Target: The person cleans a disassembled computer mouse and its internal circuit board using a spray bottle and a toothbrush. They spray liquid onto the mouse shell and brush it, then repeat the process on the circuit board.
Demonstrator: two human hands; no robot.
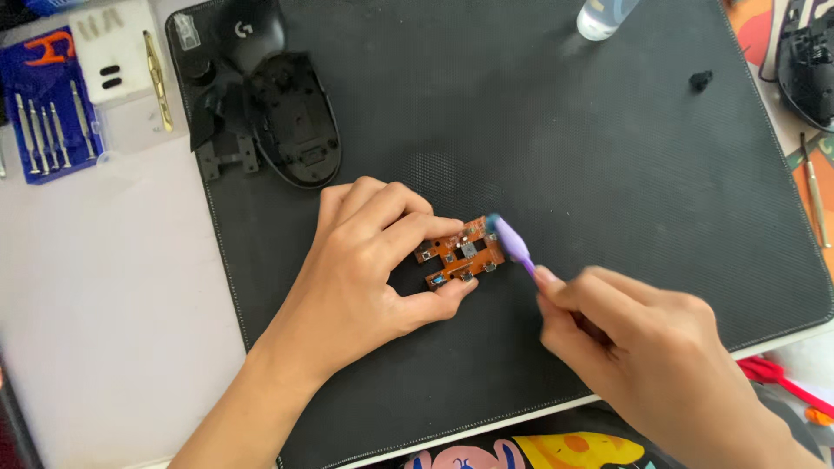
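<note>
The left hand pinches the orange board over the black mat; the right hand has its grip closed on a purple brush, scrubbing the board's edge. Next, I judge, light strokes are needed.

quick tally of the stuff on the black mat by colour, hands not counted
Black: 3 - open plastic mouse shell, detached mouse top cover, small loose knob-like piece
Orange: 1 - small circuit board
Purple: 1 - small brush
Clear: 1 - bottle
Total: 6
</note>
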